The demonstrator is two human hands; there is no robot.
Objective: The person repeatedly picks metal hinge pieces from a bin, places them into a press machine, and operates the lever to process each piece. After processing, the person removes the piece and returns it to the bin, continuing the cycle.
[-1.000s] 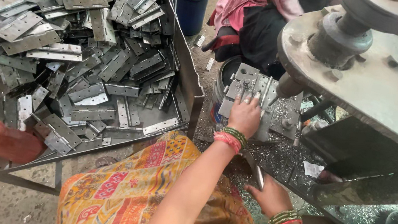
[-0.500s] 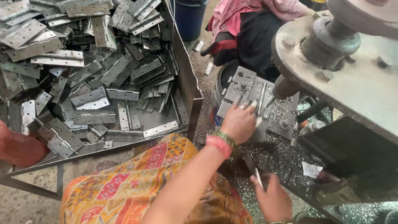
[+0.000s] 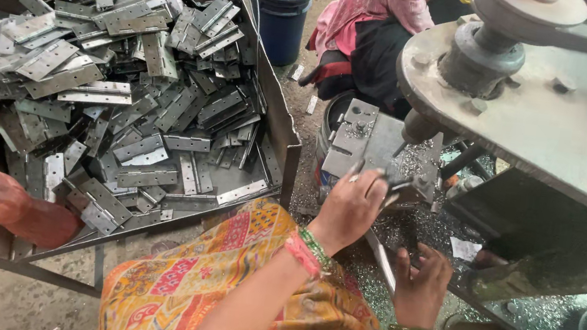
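My left hand (image 3: 351,208) reaches to the grey metal jig block (image 3: 356,139) under the drill spindle (image 3: 417,128). Its fingers pinch a small dark hinge piece (image 3: 397,187) at the block's front edge. My right hand (image 3: 422,281) is lower and nearer to me, fingers loosely curled, with a thin pale metal strip (image 3: 378,254) running into its thumb side. Both wrists wear bangles. Metal shavings (image 3: 416,228) cover the ground around the jig.
A big steel tray (image 3: 280,122) on the left holds several flat hinge plates (image 3: 130,100). An orange-capped bottle (image 3: 1,205) lies at its near corner. The drill press table (image 3: 574,125) overhangs on the right. Another person (image 3: 378,26) in pink sits beyond, beside a blue bucket (image 3: 282,11).
My left hand has slid from the top of the jig block to its front right edge. My right hand has risen a little and its fingers have spread.
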